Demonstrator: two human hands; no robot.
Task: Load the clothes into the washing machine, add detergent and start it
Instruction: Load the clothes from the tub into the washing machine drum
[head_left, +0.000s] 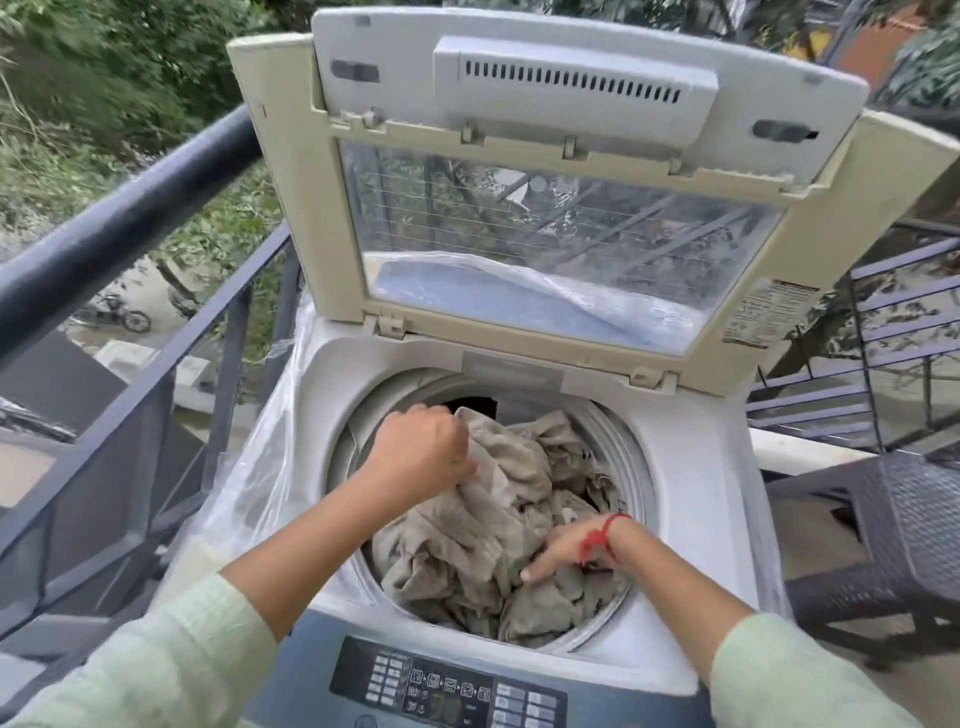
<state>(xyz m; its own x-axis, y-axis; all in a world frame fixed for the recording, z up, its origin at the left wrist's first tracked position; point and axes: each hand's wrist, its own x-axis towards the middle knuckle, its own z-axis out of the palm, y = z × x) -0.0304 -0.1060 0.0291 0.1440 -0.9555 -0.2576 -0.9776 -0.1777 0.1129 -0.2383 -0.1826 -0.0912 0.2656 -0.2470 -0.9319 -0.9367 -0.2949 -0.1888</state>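
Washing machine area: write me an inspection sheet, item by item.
Surface: white top-loading washing machine, cream windowed lid raised, drum open.
Job's things: crumpled beige clothes fill the drum; dark control panel at front; no detergent seen.
Clutter: clear plastic sheet draped on the machine's left side.
Hands: left hand grips the clothes; right hand presses them, fingers straight.
Cables: nothing seen.
Surroundings: dark metal railing left, dark wicker chair right, greenery beyond.

No text is legible: the fine print on the sticker (769, 312) on the washing machine's (691, 519) lid (296, 182) and the control panel's (447, 691) symbols and digits are too blurred.
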